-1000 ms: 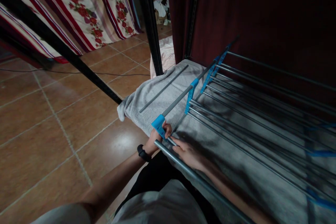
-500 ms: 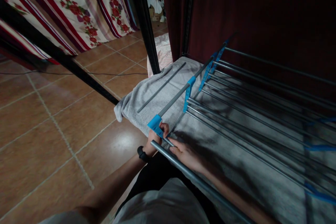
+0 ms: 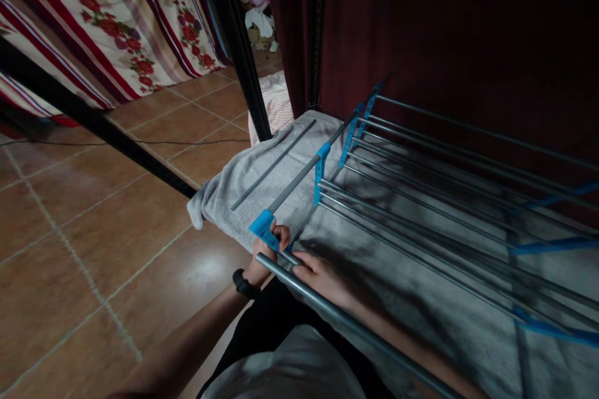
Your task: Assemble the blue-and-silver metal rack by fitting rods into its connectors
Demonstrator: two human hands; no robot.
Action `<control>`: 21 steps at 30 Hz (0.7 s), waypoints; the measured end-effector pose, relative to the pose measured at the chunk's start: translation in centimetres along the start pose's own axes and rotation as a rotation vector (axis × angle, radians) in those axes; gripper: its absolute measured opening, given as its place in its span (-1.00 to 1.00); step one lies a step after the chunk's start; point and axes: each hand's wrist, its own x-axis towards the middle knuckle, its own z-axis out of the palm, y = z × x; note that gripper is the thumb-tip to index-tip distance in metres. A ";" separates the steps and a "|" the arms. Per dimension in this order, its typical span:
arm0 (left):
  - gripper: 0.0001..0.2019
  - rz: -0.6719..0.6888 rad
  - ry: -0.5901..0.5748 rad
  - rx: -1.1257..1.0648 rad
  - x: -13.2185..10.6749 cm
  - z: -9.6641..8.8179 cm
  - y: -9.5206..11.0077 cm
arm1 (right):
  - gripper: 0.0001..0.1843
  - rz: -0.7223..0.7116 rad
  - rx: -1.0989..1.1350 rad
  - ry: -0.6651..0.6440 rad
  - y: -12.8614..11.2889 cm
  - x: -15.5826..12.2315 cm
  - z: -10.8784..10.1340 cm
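My left hand [image 3: 276, 242] is closed around a blue plastic bracket [image 3: 262, 224] at the near end of the rack's upright tube [image 3: 294, 182]. Close by, my right hand [image 3: 321, 274] grips a thin metal tube [image 3: 291, 258], whose end meets the bracket's lower part. Whether it is seated inside is hidden by my fingers. A thicker grey pipe [image 3: 337, 315] slants across in front of my right forearm, its open end beside my left wrist. The metal rack [image 3: 397, 202], with blue side brackets [image 3: 319, 173] and several parallel tubes, extends to the right.
A loose grey rod [image 3: 274, 165] lies on the grey blanket [image 3: 248, 181]. Black metal posts [image 3: 238, 43] and a slanting black bar [image 3: 103, 115] frame the left side. Beyond are the tiled floor [image 3: 154, 268], a floral curtain [image 3: 112, 19] and a dark red curtain [image 3: 397, 25].
The view has shifted slightly, so the scene sits a little further left. Both hands keep their holds at the bracket, with no clear movement of the tube.
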 end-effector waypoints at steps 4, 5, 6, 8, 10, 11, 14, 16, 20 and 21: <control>-0.34 0.027 0.011 -0.094 0.1 0.0 0.0 | -0.45 0.050 -0.004 0.115 0.2 -1.3 -0.9; -0.34 0.027 0.007 -0.112 0.2 0.0 0.0 | -0.45 0.045 0.016 0.153 0.4 -1.6 -1.3; -0.34 0.024 0.001 -0.129 0.2 0.0 -0.1 | -0.44 0.034 0.052 0.202 0.6 -2.0 -1.6; -0.34 0.021 -0.006 -0.145 0.2 0.0 -0.2 | -0.44 0.006 0.173 0.321 1.0 -2.5 -2.5; -0.35 0.027 -0.004 -0.119 0.1 -0.2 -0.4 | -0.42 -0.016 0.332 0.444 1.1 -3.0 -3.7; -0.36 0.033 -0.003 -0.090 0.1 -0.4 -0.4 | -0.40 -0.021 0.417 0.497 1.0 -3.2 -4.5; -0.41 0.059 0.003 0.000 0.0 -1.1 -0.2 | -0.38 -0.021 0.691 0.624 0.3 -4.0 -6.9; -0.47 0.103 0.035 0.013 0.3 -1.7 0.3 | -0.46 -0.025 0.867 0.673 -0.3 -4.4 -8.4; -0.67 0.174 0.086 -0.060 2.1 -2.7 2.0 | -0.68 -0.039 1.081 0.687 -1.0 -4.6 -10.4; -0.71 0.184 0.082 -0.084 2.8 -2.8 2.4 | -0.70 -0.028 1.103 0.689 -1.2 -4.6 -10.7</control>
